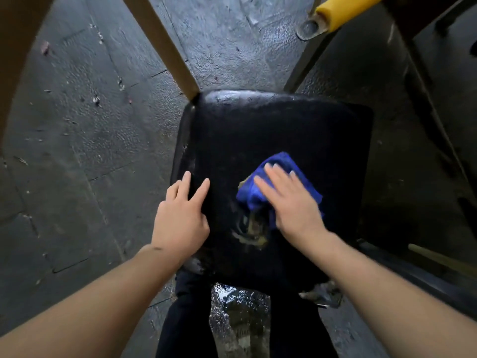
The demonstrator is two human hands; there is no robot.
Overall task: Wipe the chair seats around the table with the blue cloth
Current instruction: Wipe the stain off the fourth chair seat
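A black padded chair seat (271,130) fills the middle of the head view, with a torn patch (251,229) showing yellowish foam near its front. The blue cloth (258,188) lies bunched on the seat's right half. My right hand (289,202) presses flat on the cloth, fingers spread and pointing away from me. My left hand (182,215) rests on the seat's left edge with fingers apart and holds nothing.
A tan wooden leg (165,50) slants down to the seat's far left corner. A yellow padded bar (343,11) and dark metal frame (423,81) stand at the upper right. Wet grey paving (90,130) surrounds the chair. My dark trouser legs (188,319) are below the seat.
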